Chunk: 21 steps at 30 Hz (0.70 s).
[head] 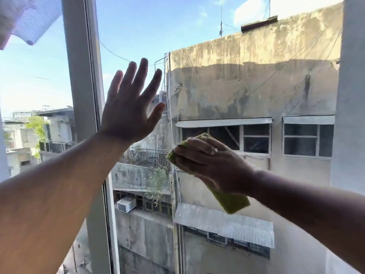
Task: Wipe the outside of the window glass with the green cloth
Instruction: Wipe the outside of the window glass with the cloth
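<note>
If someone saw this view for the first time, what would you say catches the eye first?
Two bare arms reach forward. The left hand is spread flat, fingers up, beside the white window frame, while the right hand presses a folded green cloth lower right. Behind them a stained concrete building fills the right half under blue sky.

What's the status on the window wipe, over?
Left hand open, fingers spread flat at the glass. Right hand pressing the green cloth on the pane. Nothing blocking the wipe path.
</note>
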### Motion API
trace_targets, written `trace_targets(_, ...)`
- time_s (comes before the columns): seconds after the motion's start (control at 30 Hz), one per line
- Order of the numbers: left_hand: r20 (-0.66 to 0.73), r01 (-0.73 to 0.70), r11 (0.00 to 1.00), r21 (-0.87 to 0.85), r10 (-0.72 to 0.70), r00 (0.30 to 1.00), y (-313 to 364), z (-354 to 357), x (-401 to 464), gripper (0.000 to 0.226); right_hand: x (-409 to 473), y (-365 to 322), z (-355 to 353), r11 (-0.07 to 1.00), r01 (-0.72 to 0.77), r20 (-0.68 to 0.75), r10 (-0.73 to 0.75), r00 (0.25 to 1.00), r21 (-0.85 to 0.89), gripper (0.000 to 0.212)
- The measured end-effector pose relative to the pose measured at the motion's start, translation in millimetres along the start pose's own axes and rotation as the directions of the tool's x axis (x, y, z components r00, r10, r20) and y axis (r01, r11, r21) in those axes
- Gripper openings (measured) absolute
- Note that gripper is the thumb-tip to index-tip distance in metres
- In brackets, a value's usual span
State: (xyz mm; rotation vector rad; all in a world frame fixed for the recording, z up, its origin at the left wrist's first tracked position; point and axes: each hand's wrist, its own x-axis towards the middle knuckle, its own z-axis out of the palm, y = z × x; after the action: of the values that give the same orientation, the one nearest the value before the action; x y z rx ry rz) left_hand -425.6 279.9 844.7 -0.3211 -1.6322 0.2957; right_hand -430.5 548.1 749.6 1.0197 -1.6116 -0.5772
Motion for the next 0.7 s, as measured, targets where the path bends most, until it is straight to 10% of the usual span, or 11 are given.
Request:
trace_targets(0.07,-0.007,-0.005,1.0,-0.012,0.005,1.0,-2,1,1,0.068,-17,28,-4,0.995,0.053,0.023,-0.051,0.998,-0.082,0.058)
trace_targets(0.27,-0.016,-0.013,1.0,-0.009,0.012,1.0,-1,3,0,0.067,33,50,-11,0.82,-0.563,-0.299,0.566,0.769,0.104,0.054)
trace_targets(0.5,0.024,-0.002,1.0,-0.025,0.003,1.0,-3,-3,1,0.067,-31,-80,26,0.999,0.018,-0.013,-0.017,1.0,0.03,0.066)
trace_targets(0.7,0.029,0.0,1.0,-0.011,0.0,1.0,0,-4,1,0.067,-10,-29,15,0.894,-0.44,-0.197,0.448,0.872,0.083,0.072)
